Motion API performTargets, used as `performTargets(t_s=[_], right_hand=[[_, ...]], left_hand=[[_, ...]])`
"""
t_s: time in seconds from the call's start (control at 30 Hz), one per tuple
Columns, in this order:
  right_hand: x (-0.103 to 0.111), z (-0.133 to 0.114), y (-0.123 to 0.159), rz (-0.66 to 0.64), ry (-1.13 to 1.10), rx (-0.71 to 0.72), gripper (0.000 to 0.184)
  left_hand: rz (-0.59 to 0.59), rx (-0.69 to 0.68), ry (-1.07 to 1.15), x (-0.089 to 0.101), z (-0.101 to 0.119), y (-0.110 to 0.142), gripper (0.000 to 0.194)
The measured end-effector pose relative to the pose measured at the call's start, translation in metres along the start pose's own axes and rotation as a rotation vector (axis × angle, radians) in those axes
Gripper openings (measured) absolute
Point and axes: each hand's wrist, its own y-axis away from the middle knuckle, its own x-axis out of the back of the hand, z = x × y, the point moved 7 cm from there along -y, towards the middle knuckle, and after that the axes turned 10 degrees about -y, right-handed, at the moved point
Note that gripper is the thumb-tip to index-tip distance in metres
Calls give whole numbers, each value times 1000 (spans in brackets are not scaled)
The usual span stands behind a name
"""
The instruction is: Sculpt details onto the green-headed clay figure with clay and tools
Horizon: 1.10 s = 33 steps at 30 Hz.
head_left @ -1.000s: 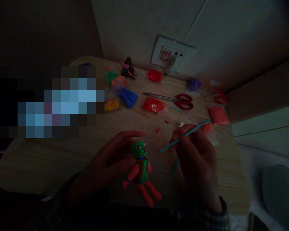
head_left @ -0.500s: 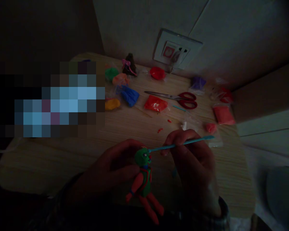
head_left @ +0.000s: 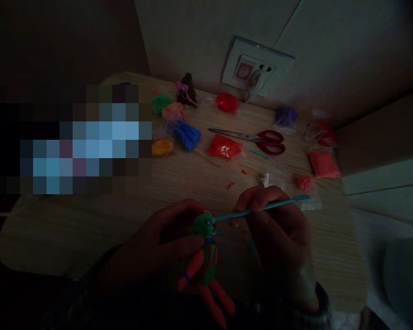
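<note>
A small clay figure (head_left: 208,266) with a green head, a green vest and orange-red arms and legs is upright near the table's front edge. My left hand (head_left: 168,233) grips its head and neck from behind, between thumb and fingers. Pinched in my right hand (head_left: 275,224) is a thin blue modelling tool (head_left: 236,214). The tool's left tip meets the front of the figure's face beside the eye; its flattened end points right. Small red clay scraps (head_left: 231,185) lie on the table beyond my hands.
Red-handled scissors (head_left: 249,136) lie beyond an orange-red clay packet (head_left: 225,146). Bagged blue clay (head_left: 186,135), purple clay (head_left: 286,117) and a pink clay packet (head_left: 324,163) are around them. A dark figure with a pink bow (head_left: 186,91) stands near the wall socket (head_left: 256,66). A pixelated patch covers the left.
The tool's tip has shifted slightly down the figure's face. Both hands keep their grips. The whole view has shifted a little.
</note>
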Motion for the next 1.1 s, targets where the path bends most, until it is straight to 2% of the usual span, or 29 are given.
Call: performTargets(t_s=[0.53,0.73,0.9,1.1], right_hand=[[-1,2,1,2,-45,-53,7],[-1,-1,2,22,70,14,5],[-2,-4,3,26,91,51,4],[-5,-9,5,16,102,135,6]], left_hand=[[58,54,-17,-2,7,1,16],[66,36,-22,0,7,1,18],[87,53,-24,1,5,1,19],[56,65,-41,-2,5,1,20]])
